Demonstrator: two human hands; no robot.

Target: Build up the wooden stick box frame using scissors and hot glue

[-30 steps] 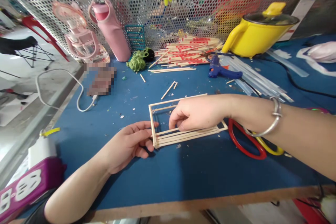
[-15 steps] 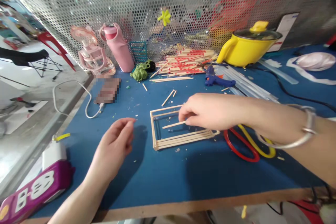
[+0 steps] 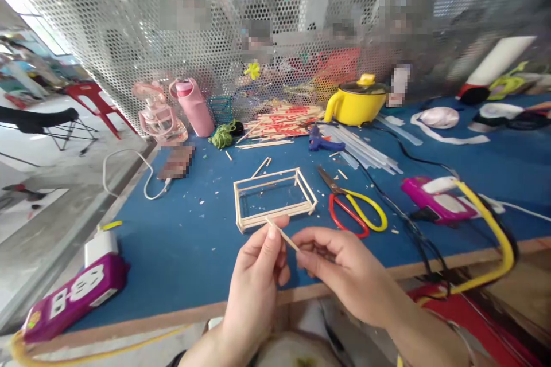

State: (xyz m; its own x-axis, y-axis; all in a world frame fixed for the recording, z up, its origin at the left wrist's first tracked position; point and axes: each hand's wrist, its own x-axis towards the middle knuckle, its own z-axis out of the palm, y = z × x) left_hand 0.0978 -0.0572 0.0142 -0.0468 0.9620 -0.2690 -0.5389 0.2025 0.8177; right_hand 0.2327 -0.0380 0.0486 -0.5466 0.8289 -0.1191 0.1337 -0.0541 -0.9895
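Close to the table's front edge, a thin wooden stick (image 3: 286, 239) is held between both hands. My left hand (image 3: 260, 269) pinches its upper end between thumb and fingers. My right hand (image 3: 340, 261) is closed on its lower end. Just beyond them a small rectangular frame of wooden sticks (image 3: 275, 217) rests on the blue table, with several sticks side by side along its near side. Scissors (image 3: 359, 212) with one red and one yellow handle lie partly open to the right of the frame.
Behind are a pile of sticks (image 3: 284, 123), a blue glue gun (image 3: 325, 140), clear glue sticks (image 3: 374, 152), a yellow pot (image 3: 359, 106), green yarn (image 3: 222, 135) and a pink bottle (image 3: 196, 109). Purple power strips (image 3: 77, 298) sit left and right. Black cables cross the right side.
My right hand has come back from over the frame with the stick, and my left hand has moved right to grip it too. The view has shifted, showing more of the table's right side.
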